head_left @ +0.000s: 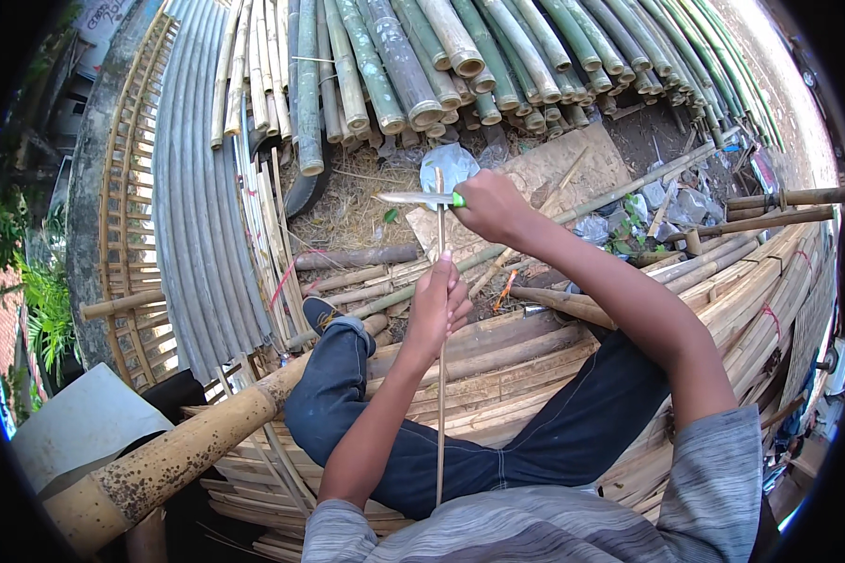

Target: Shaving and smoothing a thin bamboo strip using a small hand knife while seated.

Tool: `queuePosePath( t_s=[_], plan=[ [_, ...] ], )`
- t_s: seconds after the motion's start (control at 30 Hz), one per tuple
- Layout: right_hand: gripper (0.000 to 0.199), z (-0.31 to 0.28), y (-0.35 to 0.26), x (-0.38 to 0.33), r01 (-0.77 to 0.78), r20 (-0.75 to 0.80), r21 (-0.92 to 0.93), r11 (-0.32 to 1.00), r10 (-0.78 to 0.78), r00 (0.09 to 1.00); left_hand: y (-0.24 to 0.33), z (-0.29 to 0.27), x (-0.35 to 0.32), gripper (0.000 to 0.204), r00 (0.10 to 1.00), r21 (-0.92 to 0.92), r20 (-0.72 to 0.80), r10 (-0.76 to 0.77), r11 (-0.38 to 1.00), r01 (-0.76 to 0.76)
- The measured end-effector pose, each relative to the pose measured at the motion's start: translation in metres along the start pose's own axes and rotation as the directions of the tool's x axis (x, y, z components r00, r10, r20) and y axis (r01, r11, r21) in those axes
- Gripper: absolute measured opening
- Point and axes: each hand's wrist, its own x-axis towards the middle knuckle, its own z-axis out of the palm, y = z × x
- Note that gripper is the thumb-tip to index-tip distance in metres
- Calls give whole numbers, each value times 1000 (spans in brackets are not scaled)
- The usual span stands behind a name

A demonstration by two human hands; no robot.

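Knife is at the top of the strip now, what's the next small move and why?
Probably draw the knife down along the bamboo strip toward the left hand. The right hand holds the blade across the strip's upper end, and the left grips it just below.

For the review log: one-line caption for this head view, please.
Seated among bamboo poles, left hand holds a thin bamboo strip upright while right hand sets a green-handled knife across it.

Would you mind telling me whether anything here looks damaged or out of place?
Nothing stands out. The left hand holds a thin bamboo strip upright while the right hand sets a knife across its top. Scraps litter the ground.
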Motion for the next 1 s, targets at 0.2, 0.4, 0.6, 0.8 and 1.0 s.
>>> queuePosePath(
  t_s=[0.2,0.4,0.6,0.8,1.0],
  plan=[
    [23,-8,21,6,-12,-46,41,999,14,999,-7,6,-6,39,997,100,-80,6,995,2],
    [22,-8,14,11,18,-42,68,998,-15,999,-2,7,-2,39,996,93,-81,26,995,-18],
    [22,2,6,3,94,13,55,994,-95,995,-2,2,4,39,998,52,-61,-4,999,7],
    [18,12,6,-2,89,198,-81,993,-71,978,-8,23,-5,38,991,81,134,6,997,-17],
    [35,8,11,-4,-261,207,32,965,249,946,15,10,19,35,975,-114,204,86,991,-64]
  ],
)
